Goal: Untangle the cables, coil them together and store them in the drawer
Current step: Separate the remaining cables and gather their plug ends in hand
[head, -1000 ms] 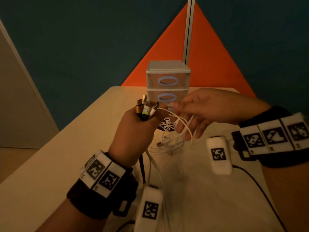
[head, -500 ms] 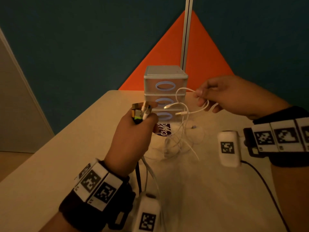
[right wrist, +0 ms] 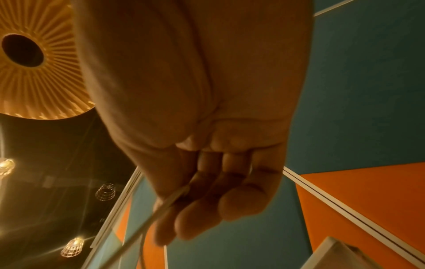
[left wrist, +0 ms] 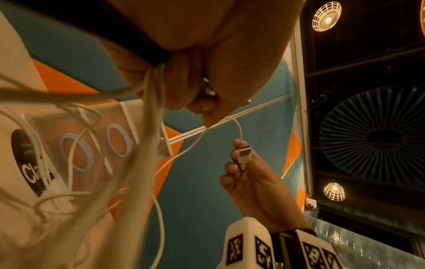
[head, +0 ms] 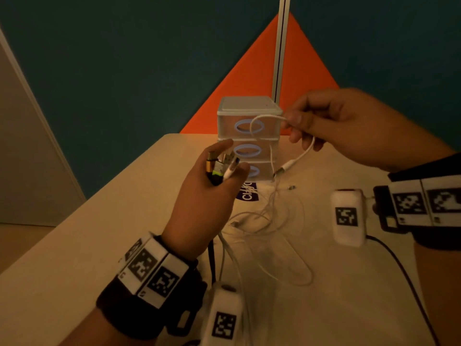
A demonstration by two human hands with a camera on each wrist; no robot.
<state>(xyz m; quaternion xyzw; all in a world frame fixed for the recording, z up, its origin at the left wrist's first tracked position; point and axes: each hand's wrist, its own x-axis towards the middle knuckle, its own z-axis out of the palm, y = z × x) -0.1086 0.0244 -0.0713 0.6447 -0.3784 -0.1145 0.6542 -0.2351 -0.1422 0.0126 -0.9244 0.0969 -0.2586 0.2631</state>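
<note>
My left hand [head: 212, 193] grips a bundle of cable plugs [head: 220, 166], gold, silver and white, raised above the table; their cords hang from the fist [left wrist: 151, 87]. My right hand [head: 331, 126] is higher and to the right, pinching a white cable [head: 264, 118] that loops in front of the small three-drawer unit [head: 249, 138]. One white USB plug [left wrist: 245, 154] lies against its fingers. The rest of the white cables [head: 272, 218] lie tangled on the table below. All drawers look closed.
The beige table [head: 99, 245] runs to a left edge. A dark round sticker [head: 248, 194] lies in front of the drawer unit. A black cord [head: 399, 270] trails across the table at right. A teal and orange wall stands behind.
My right hand has risen up and to the right, drawing the white cable out of the tangle. My left hand stays put, its grip on the plugs loosened.
</note>
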